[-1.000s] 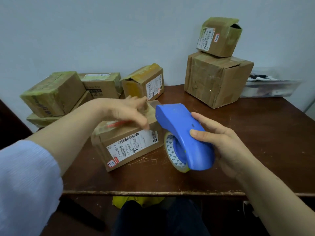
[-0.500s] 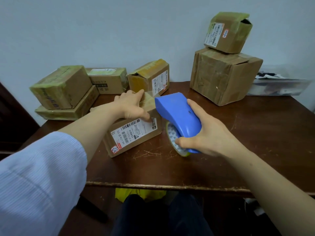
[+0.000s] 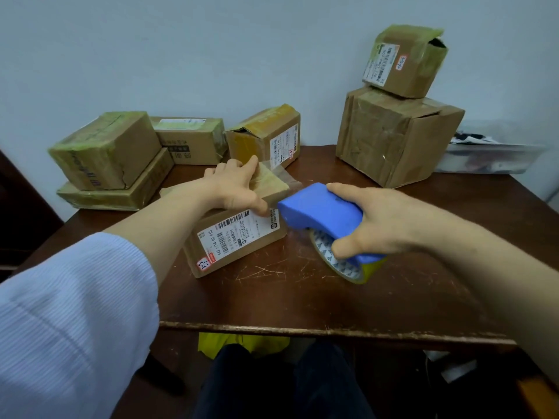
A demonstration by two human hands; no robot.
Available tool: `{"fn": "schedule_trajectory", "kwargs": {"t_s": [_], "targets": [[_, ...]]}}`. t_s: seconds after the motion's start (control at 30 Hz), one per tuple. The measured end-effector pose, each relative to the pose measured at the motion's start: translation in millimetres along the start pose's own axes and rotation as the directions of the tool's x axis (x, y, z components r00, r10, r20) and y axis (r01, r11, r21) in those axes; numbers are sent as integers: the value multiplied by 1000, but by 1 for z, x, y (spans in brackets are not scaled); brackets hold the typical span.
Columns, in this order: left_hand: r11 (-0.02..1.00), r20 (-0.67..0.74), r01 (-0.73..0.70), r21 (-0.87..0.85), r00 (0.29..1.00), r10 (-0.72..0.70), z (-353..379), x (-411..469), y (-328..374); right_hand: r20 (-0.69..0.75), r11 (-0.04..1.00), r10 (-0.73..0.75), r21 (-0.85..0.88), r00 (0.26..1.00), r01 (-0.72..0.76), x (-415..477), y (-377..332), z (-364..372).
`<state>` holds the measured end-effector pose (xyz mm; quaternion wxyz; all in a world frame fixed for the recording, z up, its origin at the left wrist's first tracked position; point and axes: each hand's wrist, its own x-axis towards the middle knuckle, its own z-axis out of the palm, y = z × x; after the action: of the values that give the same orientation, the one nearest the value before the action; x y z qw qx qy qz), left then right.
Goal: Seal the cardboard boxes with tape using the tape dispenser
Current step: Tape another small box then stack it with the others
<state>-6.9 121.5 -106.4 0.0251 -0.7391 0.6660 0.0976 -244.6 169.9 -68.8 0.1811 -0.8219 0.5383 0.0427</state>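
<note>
A small cardboard box (image 3: 239,246) with a white shipping label on its near side lies on the brown table (image 3: 332,303). My left hand (image 3: 233,189) lies flat on the box's top, fingers straight and thumb at the near top edge. My right hand (image 3: 378,222) grips the blue tape dispenser (image 3: 320,213) from above, just right of the box. Its nose is at the box's right top corner. The tape roll (image 3: 335,261) shows beneath the dispenser. A clear strip of tape (image 3: 287,176) stretches from the box's far right edge.
Three taped boxes (image 3: 106,149) are stacked at the back left, another box (image 3: 266,137) stands behind the one I hold. A large box (image 3: 396,137) with a small box (image 3: 402,62) on top stands at the back right. A clear plastic package (image 3: 490,158) lies against the wall.
My right hand has carried the dispenser to the right and lowered it beside the box, tape trailing from the box. My left hand has stayed flat on the box top.
</note>
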Motion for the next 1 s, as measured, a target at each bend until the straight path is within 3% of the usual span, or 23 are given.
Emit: {"fn": "schedule_trajectory", "kwargs": {"t_s": [0.3, 0.43, 0.53, 0.6, 0.73, 0.83, 1.0], "targets": [[998, 8, 27, -51, 1000, -27, -3, -2, 5, 49, 997, 28, 76, 998, -31, 12, -34, -39], [998, 6, 30, -64, 1000, -29, -5, -4, 6, 61, 994, -64, 97, 996, 58, 10, -46, -50], [998, -2, 15, -63, 1000, -15, -4, -7, 7, 319, 999, -24, -24, 947, 34, 13, -59, -35], [998, -10, 16, -55, 1000, -17, -3, -6, 3, 377, 993, 25, -118, 926, 21, 17, -60, -29], [998, -9, 28, -54, 1000, -29, -4, -3, 3, 88, 963, 82, -265, 993, -56, 15, -39, -54], [999, -32, 16, -31, 999, -17, -1, 3, 4, -173, 938, 123, -302, 977, -172, 39, -5, -51], [999, -55, 20, -49, 998, -23, 1, 1, 2, -284, 942, 200, -206, 938, -264, 83, 30, 24]]}}
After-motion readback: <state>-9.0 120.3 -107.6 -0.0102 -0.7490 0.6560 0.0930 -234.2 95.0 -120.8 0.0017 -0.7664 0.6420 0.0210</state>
